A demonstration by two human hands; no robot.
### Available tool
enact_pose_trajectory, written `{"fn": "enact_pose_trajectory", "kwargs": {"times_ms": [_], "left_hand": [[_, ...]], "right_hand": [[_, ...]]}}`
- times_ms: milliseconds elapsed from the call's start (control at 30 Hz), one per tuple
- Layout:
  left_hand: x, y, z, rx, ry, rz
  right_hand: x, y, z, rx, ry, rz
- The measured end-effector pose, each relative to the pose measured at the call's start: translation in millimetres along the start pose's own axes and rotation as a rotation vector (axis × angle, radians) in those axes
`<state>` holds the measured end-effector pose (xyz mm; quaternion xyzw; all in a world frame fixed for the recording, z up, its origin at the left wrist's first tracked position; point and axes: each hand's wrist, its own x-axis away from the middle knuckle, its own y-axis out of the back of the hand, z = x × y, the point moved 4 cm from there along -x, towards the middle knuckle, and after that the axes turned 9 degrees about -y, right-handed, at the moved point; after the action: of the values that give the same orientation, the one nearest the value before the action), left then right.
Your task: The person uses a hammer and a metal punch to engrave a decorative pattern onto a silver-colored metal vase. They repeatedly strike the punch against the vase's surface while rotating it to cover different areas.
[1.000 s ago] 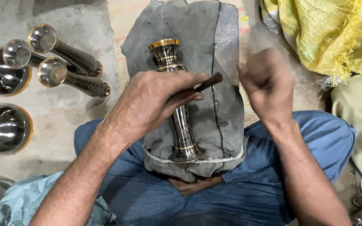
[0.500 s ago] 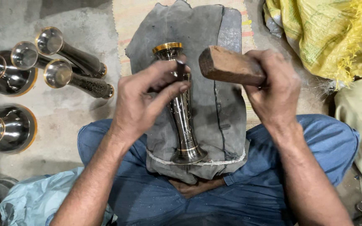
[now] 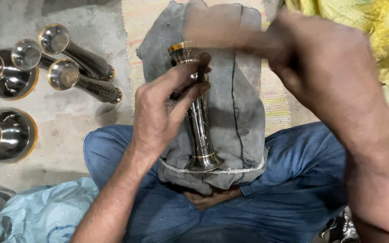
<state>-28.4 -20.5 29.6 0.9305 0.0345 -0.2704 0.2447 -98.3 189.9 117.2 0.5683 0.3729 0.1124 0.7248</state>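
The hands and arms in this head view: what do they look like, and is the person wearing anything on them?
Both hands are bare: no gloves, rings or watch show. The left hand is in sharp view, with knuckles and veins standing out, and its forearm is bare and sleeveless as far as the picture's edge. The right hand is blurred, so fine detail cannot be told; its forearm is bare too. Blue trousers cover the legs below.

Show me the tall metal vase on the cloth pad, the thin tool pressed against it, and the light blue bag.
metal vase (image 3: pixel 200 135): head view, on its narrow stem.
thin tool (image 3: pixel 201 72): head view, on its dark shaft.
light blue bag (image 3: pixel 41 211): head view, on its crumpled middle.
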Motion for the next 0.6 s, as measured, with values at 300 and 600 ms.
{"fn": "enact_pose_trajectory", "kwargs": {"times_ms": [300,600], "left_hand": [[31,-16,4,0.001,0.108,-0.377],[49,-32,12,-0.003,0.136,-0.594]], "right_hand": [[-22,11,9,0.307,0.238,-0.043],[-30,25,29,0.489,0.334,-0.133]]}}
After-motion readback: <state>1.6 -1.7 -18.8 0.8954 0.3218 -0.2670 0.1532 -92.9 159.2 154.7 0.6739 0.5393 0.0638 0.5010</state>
